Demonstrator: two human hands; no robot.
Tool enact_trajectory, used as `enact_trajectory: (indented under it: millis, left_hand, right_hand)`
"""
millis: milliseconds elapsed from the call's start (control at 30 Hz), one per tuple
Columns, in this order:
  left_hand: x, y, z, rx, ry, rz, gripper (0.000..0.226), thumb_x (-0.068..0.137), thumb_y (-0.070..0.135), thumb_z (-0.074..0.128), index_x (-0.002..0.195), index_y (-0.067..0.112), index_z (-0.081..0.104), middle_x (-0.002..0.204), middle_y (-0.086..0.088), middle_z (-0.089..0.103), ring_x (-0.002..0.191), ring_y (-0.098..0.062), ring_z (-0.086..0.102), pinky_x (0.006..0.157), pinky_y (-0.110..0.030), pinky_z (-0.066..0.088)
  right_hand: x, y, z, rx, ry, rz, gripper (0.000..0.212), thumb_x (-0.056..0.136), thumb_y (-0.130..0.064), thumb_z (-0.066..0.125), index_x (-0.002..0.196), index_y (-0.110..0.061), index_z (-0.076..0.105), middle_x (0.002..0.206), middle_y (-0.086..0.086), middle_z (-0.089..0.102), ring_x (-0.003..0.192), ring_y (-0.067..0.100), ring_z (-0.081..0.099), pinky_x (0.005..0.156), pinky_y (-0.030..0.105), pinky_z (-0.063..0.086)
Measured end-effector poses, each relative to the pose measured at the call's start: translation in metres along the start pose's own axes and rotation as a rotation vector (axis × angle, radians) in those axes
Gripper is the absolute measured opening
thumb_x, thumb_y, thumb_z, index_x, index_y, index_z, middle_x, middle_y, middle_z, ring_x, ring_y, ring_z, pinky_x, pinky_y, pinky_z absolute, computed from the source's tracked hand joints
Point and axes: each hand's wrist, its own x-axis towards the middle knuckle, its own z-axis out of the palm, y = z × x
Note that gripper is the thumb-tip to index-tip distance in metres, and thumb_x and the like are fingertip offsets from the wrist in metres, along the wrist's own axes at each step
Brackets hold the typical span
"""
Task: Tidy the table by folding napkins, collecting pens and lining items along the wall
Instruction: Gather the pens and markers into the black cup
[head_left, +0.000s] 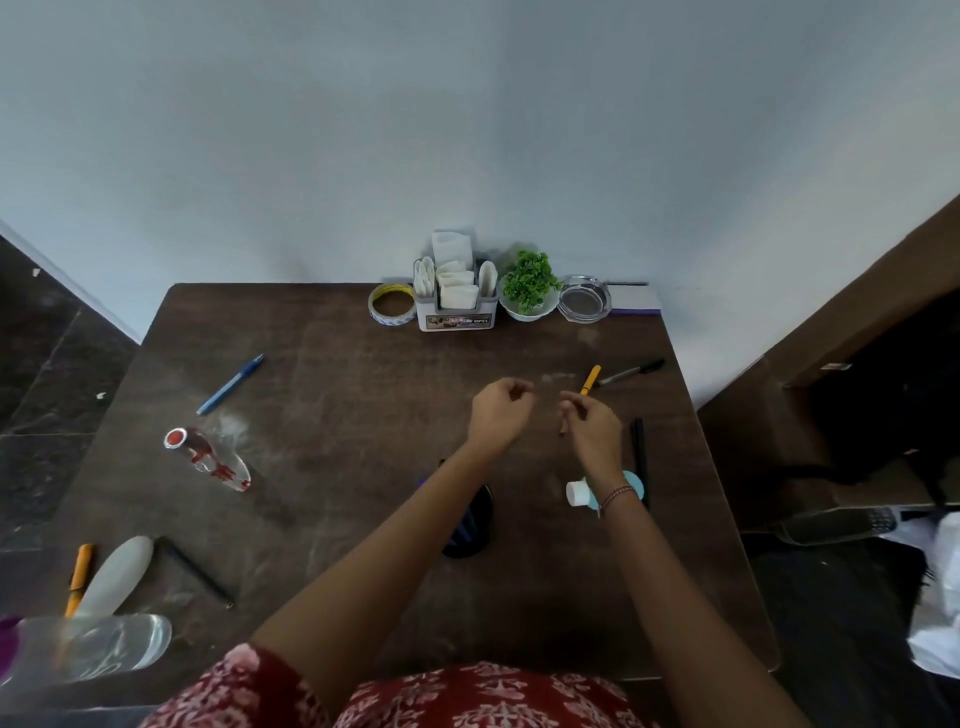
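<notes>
On the dark wooden table (337, 467), my right hand (595, 428) curls around an orange pen (591, 379); its dark tip shows below the fingers. My left hand (501, 410) hovers beside it with curled fingers and nothing in it. Loose pens lie around: a blue pen (231, 384) far left, a black marker (631, 371) beyond my right hand, a black pen (639, 447) at its right, another orange pen (79, 577) and a black pen (200, 571) near left. A black pen holder (470, 527) lies on its side under my left forearm. A grey caddy (457, 312) with folded napkins stands by the wall.
Along the wall stand a tape roll (392, 306), a potted plant (530, 291) and a glass ashtray (584, 299). A red-capped bottle (208, 460) lies at the left, and a white-capped blue bottle (577, 492) under my right wrist. At the near left are a glass (88, 644) and a white oblong thing (117, 574).
</notes>
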Motion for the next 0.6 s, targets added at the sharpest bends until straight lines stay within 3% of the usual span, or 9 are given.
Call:
enact_trajectory:
  millis: [100,233,300,333,367,433,600]
  left_hand:
    - [0.024,0.0,0.025,-0.103,-0.103,-0.14,0.026,0.09,0.017,0.055,0.112,0.008,0.067,0.114,-0.012,0.067,0.11,-0.027,0.06,0.086,-0.028,0.046]
    - [0.048,-0.009,0.054,-0.196,-0.143,-0.313,0.027,0.091,0.019,0.055,0.109,0.004,0.068,0.118,-0.024,0.062,0.115,-0.038,0.057,0.095,-0.042,0.048]
    - [0.056,-0.011,0.065,-0.238,-0.162,-0.372,0.03,0.091,0.02,0.055,0.108,-0.002,0.066,0.118,-0.03,0.059,0.114,-0.044,0.055,0.089,-0.047,0.049]
    - [0.058,-0.011,0.07,-0.261,-0.178,-0.392,0.03,0.092,0.02,0.054,0.103,-0.005,0.066,0.111,-0.032,0.061,0.106,-0.045,0.058,0.08,-0.045,0.05]
    - [0.059,-0.01,0.073,-0.266,-0.193,-0.409,0.028,0.092,0.02,0.052,0.089,-0.003,0.068,0.094,-0.031,0.063,0.089,-0.043,0.062,0.068,-0.038,0.047]
    - [0.06,-0.009,0.081,-0.281,-0.205,-0.451,0.037,0.094,0.019,0.05,0.058,0.012,0.058,0.061,-0.012,0.052,0.057,-0.023,0.05,0.056,-0.026,0.035]
    - [0.067,-0.012,0.099,-0.308,-0.176,-0.498,0.042,0.094,0.023,0.051,0.053,0.016,0.051,0.057,-0.004,0.047,0.056,-0.016,0.044,0.059,-0.027,0.036]
  right_hand:
    - [0.022,0.017,-0.004,0.076,-0.025,0.176,0.029,0.094,-0.015,0.051,0.119,-0.006,0.062,0.119,0.01,0.064,0.112,0.025,0.059,0.096,0.036,0.047]
    - [0.042,0.032,-0.004,0.103,-0.056,0.309,0.032,0.094,-0.016,0.049,0.122,-0.007,0.06,0.118,0.009,0.064,0.11,0.024,0.058,0.096,0.041,0.048]
    - [0.047,0.035,-0.003,0.122,-0.075,0.336,0.027,0.094,-0.015,0.048,0.115,-0.007,0.064,0.11,0.007,0.066,0.102,0.021,0.06,0.093,0.042,0.05]
    - [0.049,0.034,-0.003,0.121,-0.085,0.345,0.023,0.094,-0.014,0.048,0.107,-0.009,0.066,0.102,0.006,0.067,0.095,0.019,0.06,0.09,0.042,0.051]
    - [0.052,0.035,-0.002,0.123,-0.094,0.351,0.021,0.094,-0.013,0.047,0.098,-0.013,0.068,0.096,0.006,0.067,0.09,0.019,0.06,0.088,0.042,0.052]
    - [0.057,0.038,0.0,0.122,-0.113,0.37,0.023,0.093,-0.012,0.046,0.089,-0.018,0.067,0.091,0.005,0.068,0.09,0.02,0.061,0.087,0.042,0.053]
    - [0.065,0.048,0.003,0.156,-0.12,0.424,0.023,0.093,-0.009,0.048,0.099,-0.012,0.07,0.087,0.005,0.068,0.093,0.023,0.064,0.088,0.044,0.053]
